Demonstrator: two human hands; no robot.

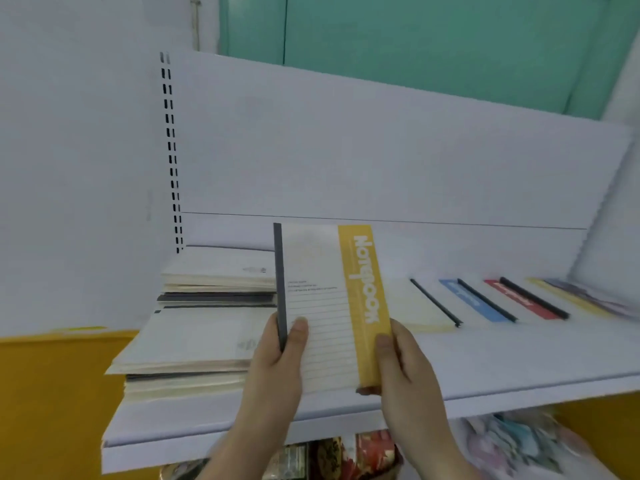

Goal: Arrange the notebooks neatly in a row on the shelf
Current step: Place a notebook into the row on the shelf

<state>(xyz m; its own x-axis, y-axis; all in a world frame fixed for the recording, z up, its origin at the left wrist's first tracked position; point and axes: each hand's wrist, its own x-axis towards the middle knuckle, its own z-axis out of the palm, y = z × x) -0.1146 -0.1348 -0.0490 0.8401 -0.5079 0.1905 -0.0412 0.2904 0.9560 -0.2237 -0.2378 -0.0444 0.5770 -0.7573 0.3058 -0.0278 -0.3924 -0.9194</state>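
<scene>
Head view: both hands, left hand (277, 355) and right hand (398, 362), clasp a yellow notebook (329, 306); several notebooks (485, 301) lie in a row, a pile (207, 306) remains.

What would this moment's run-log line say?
both hands: left hand, right hand | holding: yellow notebook | above: shelf | unsorted: stack

Paper notebook (325, 306) with smooth yellow-banded cover, matt white painted metal shelf (502, 362)

A shop: white slotted display shelf (485, 375) with notebooks (485, 303) laid out in a row.
</scene>
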